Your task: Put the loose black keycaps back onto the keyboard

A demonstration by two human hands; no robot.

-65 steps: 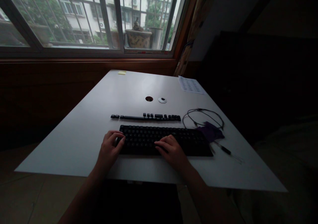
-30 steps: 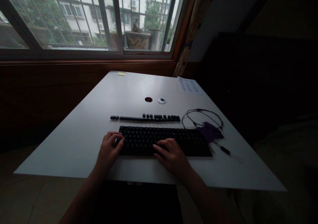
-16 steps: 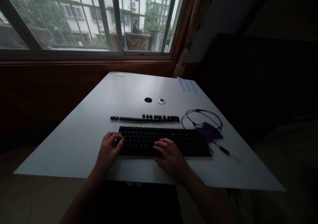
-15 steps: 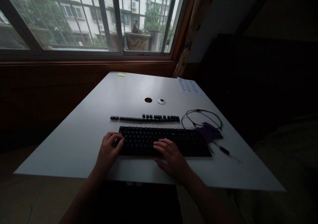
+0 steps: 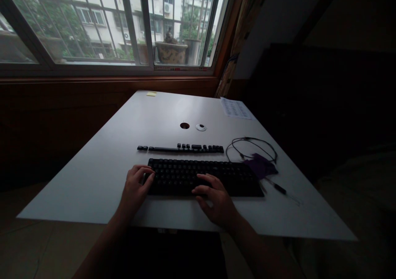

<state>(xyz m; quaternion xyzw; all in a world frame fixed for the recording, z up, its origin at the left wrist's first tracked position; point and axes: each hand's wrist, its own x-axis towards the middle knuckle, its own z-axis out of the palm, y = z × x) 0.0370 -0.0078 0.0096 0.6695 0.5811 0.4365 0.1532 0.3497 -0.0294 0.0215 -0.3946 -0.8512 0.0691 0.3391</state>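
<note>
A black keyboard [image 5: 179, 174] lies flat on the white table, several of its keys hard to make out in the dim light. At its left end, my left hand [image 5: 137, 184] is closed on the edge, with thumb and fingers curled around it. My right hand [image 5: 215, 198] rests over the front middle of the keyboard; its fingers are spread and the thumb is apart, with nothing seen between them. Behind the keyboard runs a row of loose black keycaps [image 5: 196, 148], including a long spacebar-like piece [image 5: 163, 149].
To the right are a purple cloth [image 5: 259, 165], a looped black cable [image 5: 275, 149] and a black-handled tool with thin wires [image 5: 280, 189]. Farther back on the white table [image 5: 102, 159] are a round hole [image 5: 185, 125], its cover [image 5: 201, 127], a printed sheet [image 5: 236, 108] and yellow notes [image 5: 151, 94].
My right hand's fingers have spread, and its forefinger has shifted slightly right along the keys. The left hand stays at the keyboard's left end.
</note>
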